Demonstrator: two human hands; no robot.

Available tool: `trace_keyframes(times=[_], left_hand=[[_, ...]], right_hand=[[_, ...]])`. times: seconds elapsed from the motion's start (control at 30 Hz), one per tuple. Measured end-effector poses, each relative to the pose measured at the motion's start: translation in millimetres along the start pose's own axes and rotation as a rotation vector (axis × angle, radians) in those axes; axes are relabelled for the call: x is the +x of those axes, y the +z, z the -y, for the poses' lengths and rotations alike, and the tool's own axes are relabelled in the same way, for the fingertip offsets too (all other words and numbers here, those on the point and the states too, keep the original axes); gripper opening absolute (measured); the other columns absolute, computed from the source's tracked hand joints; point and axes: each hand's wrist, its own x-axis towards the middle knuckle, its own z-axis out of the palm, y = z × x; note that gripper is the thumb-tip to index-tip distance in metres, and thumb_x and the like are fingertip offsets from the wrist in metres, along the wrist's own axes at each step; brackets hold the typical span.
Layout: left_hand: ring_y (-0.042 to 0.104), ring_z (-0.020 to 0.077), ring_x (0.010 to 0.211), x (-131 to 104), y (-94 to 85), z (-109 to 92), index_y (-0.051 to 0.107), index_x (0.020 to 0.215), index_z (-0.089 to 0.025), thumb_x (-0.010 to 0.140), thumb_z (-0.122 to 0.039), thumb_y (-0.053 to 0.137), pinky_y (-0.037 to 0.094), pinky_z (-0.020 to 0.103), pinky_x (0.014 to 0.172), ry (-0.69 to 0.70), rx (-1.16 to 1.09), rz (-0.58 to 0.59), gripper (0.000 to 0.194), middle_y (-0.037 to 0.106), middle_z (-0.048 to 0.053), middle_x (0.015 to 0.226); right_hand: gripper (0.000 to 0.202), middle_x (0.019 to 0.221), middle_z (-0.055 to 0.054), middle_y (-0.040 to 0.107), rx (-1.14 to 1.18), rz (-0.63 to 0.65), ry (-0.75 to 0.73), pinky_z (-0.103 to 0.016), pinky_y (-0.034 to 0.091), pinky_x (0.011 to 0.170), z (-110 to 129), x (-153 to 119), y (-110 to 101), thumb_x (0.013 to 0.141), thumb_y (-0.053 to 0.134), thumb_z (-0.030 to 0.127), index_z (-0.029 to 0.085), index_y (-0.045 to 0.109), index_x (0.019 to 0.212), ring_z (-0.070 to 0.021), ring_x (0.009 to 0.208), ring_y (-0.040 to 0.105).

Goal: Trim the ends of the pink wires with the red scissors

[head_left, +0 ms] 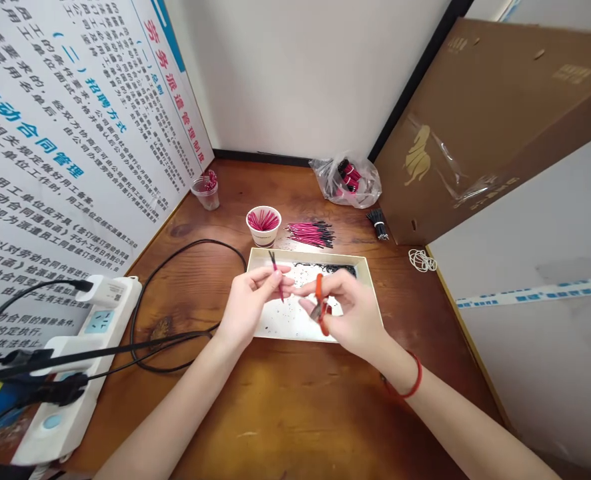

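Note:
Over a shallow white tray (295,327), my left hand (255,293) pinches a thin pink wire piece with dark ends (281,291), held nearly upright. My right hand (348,310) grips small orange-handled scissors (319,293), just right of the left fingertips. The scissors' blades are partly hidden by the fingers. Black scraps (331,269) lie along the tray's far side, with small specks on its floor. Behind the tray stand a paper cup (264,237) full of pink wires and a pile of pink-and-black wires (310,235).
A clear plastic cup (206,195) stands back left, a plastic bag (348,181) back right. A black bundle (377,225) and white string (422,261) lie at right. Looped black cable (195,241) and a power strip (93,360) occupy the left. Panels and cardboard (475,120) surround the table.

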Motion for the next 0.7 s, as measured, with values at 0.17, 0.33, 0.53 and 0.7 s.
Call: trace_keyframes(times=[0.17, 0.33, 0.53, 0.7], left_hand=[[0.068, 0.0180, 0.063, -7, 6.0, 6, 0.080, 0.078, -0.014, 0.072, -0.041, 0.082, 0.056, 0.030, 0.063, 0.028, 0.270, 0.189, 0.028, 0.077, 0.008, 0.070], [0.070, 0.0199, 0.065, -7, 5.5, 11, 0.080, 0.079, -0.015, 0.074, -0.043, 0.080, 0.058, 0.031, 0.065, 0.012, 0.298, 0.214, 0.028, 0.079, 0.009, 0.075], [0.071, 0.0204, 0.080, -4, 1.5, 10, 0.076, 0.083, -0.017, 0.082, -0.041, 0.072, 0.057, 0.032, 0.078, 0.164, 0.319, 0.020, 0.025, 0.078, 0.007, 0.085], [0.061, 0.0166, 0.073, -5, 2.6, 5, 0.078, 0.086, -0.021, 0.075, -0.029, 0.077, 0.049, 0.028, 0.069, 0.311, 0.523, 0.005, 0.014, 0.077, 0.004, 0.086]], right_hand=[[0.045, 0.081, -0.003, 0.077, 0.253, -0.137, 0.367, -0.034, 0.060, 0.070, 5, 12, 0, 0.064, 0.089, 0.034, 0.025, 0.047, 0.074, -0.0222, 0.078, 0.076], [0.051, 0.074, 0.000, 0.073, 0.270, -0.114, 0.438, -0.033, 0.059, 0.064, 2, 19, -2, 0.056, 0.093, 0.042, 0.024, 0.047, 0.071, -0.0188, 0.068, 0.072], [0.057, 0.072, 0.001, 0.071, 0.246, -0.122, 0.425, -0.035, 0.058, 0.064, -3, 16, -5, 0.056, 0.093, 0.049, 0.025, 0.044, 0.070, -0.0189, 0.066, 0.070], [0.056, 0.071, 0.001, 0.068, 0.229, -0.122, 0.434, -0.036, 0.057, 0.068, 0, 15, 1, 0.058, 0.092, 0.053, 0.026, 0.045, 0.072, -0.0189, 0.068, 0.068]])
